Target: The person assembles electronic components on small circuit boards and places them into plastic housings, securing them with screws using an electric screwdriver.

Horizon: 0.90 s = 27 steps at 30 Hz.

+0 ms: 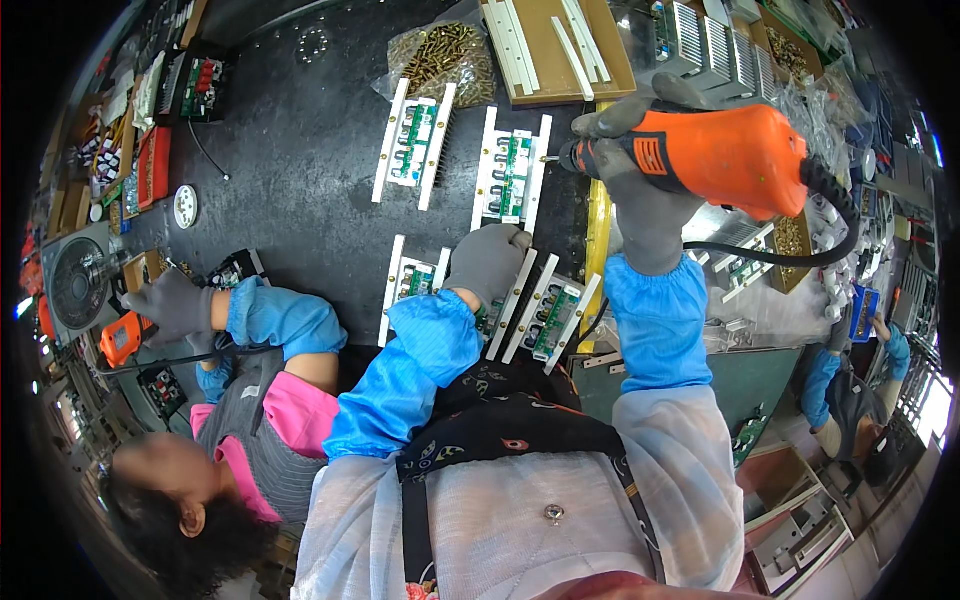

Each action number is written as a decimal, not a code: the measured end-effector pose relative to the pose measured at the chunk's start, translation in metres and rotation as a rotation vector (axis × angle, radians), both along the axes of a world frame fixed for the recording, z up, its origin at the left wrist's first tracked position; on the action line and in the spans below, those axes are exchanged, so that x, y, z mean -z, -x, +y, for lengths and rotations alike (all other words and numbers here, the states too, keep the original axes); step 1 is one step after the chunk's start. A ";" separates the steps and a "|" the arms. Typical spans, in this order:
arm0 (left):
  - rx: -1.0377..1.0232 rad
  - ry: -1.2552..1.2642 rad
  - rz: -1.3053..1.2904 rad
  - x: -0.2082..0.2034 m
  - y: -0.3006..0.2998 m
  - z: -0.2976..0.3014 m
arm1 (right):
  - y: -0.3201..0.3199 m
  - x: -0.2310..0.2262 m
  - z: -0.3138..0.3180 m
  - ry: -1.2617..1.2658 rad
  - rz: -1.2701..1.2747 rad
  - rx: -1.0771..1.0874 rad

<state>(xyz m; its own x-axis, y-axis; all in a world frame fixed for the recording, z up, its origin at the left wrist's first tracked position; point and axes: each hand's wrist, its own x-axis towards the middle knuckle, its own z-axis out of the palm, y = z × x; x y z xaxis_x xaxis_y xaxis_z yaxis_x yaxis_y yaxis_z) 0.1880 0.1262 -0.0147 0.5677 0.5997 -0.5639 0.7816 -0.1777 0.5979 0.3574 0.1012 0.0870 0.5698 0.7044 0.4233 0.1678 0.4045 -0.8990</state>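
Note:
My right hand (640, 185), in a grey glove, is wrapped around an orange electric screwdriver (715, 160). The driver lies nearly level, and its bit meets the right-hand white rail of a green circuit board assembly (512, 180). At that assembly's lower end, my gloved left hand (488, 264) has its fingers curled on the rail end; the fingertips are partly hidden. Similar assemblies lie close by: one upper left (412, 145), one left of my left hand (410, 285), and one to its lower right (552, 318). Another is partly covered by that hand.
A clear bag of brass screws (440, 60) and a cardboard box with white rails (555, 85) lie at the back. Finned heat sinks (700, 45) stand back right. The screwdriver's black cord (835, 240) loops right. A co-worker (250, 420) at left holds another orange screwdriver (122, 338).

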 end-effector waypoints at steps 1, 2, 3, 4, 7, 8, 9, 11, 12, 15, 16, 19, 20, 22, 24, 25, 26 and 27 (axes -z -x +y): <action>-0.002 0.000 0.000 0.000 0.000 0.000 | 0.001 0.000 0.000 0.016 0.005 0.008; -0.004 0.018 0.009 0.000 0.001 0.001 | 0.002 -0.001 0.001 0.033 0.011 0.016; -0.006 0.036 0.018 0.000 0.001 0.001 | 0.002 0.000 0.001 0.033 0.011 0.014; -0.007 0.037 0.018 0.000 0.001 0.001 | 0.001 0.000 0.001 0.073 0.016 -0.004; -0.019 0.061 0.029 0.001 0.002 0.001 | 0.001 0.005 0.007 0.073 -0.025 0.009; -0.014 0.066 0.029 0.001 0.001 0.001 | 0.002 0.008 0.010 0.032 -0.070 0.043; -0.011 0.073 0.030 0.001 0.001 0.001 | 0.002 0.009 0.012 0.034 -0.069 0.041; 0.001 0.064 0.033 0.000 0.001 0.003 | 0.003 0.011 0.015 0.060 -0.090 -0.005; 0.016 0.055 0.034 -0.001 0.000 0.004 | 0.003 0.011 0.016 0.073 -0.100 -0.026; -0.010 0.023 0.033 0.008 0.001 0.002 | 0.006 0.010 0.017 0.092 -0.125 -0.070; -0.011 0.019 0.030 0.008 0.001 0.003 | 0.007 0.012 0.017 0.133 -0.112 -0.099; 0.008 0.005 0.043 0.006 -0.001 0.002 | 0.010 0.017 0.020 0.169 -0.080 -0.096; 0.010 -0.001 0.039 0.005 -0.002 0.002 | 0.010 0.017 0.022 0.169 -0.058 -0.062; 0.009 -0.014 0.032 0.005 -0.002 0.003 | 0.010 0.012 0.026 0.182 0.013 -0.072; 0.009 0.015 0.050 0.005 -0.002 0.004 | 0.011 0.001 0.026 0.228 0.215 -0.122; 0.009 0.008 0.046 0.004 -0.002 0.003 | 0.010 -0.001 0.026 0.222 0.210 -0.122; 0.003 -0.002 0.047 0.003 -0.002 0.003 | 0.009 -0.002 0.028 0.214 0.220 -0.142; -0.001 -0.011 0.048 0.002 -0.002 0.002 | 0.008 -0.003 0.029 0.208 0.230 -0.160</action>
